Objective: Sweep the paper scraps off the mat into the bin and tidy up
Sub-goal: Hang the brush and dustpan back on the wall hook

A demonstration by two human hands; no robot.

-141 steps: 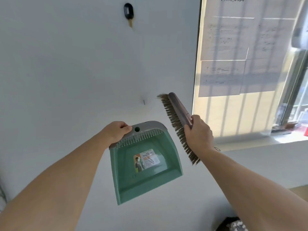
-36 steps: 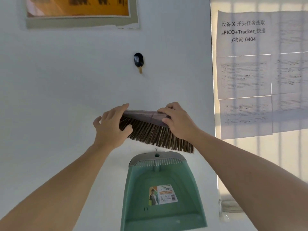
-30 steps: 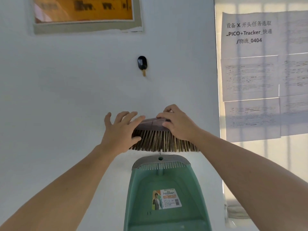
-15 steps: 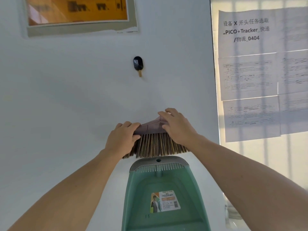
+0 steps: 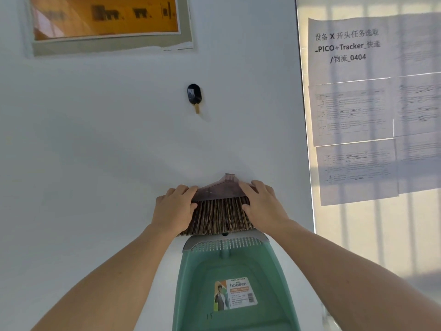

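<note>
A green dustpan (image 5: 233, 271) with a grey top edge and a printed label hangs flat against the white wall, low in the middle of the view. Right above it is a brush head (image 5: 218, 206) with brown bristles pointing down and a dark translucent back; its bristle tips overlap the dustpan's top. My left hand (image 5: 173, 210) grips the brush's left end and my right hand (image 5: 262, 207) grips its right end, both pressing it against the wall. No mat, paper scraps or bin are in view.
A black wall hook (image 5: 194, 94) with a small wooden peg sits above the brush. An orange framed sign (image 5: 105, 20) hangs at the upper left. Printed sheets (image 5: 358, 111) cover a window blind on the right.
The dustpan went from my left hand onto the wall. Both hands then turned the brush from level to bristles-down and lowered it onto the dustpan's top.
</note>
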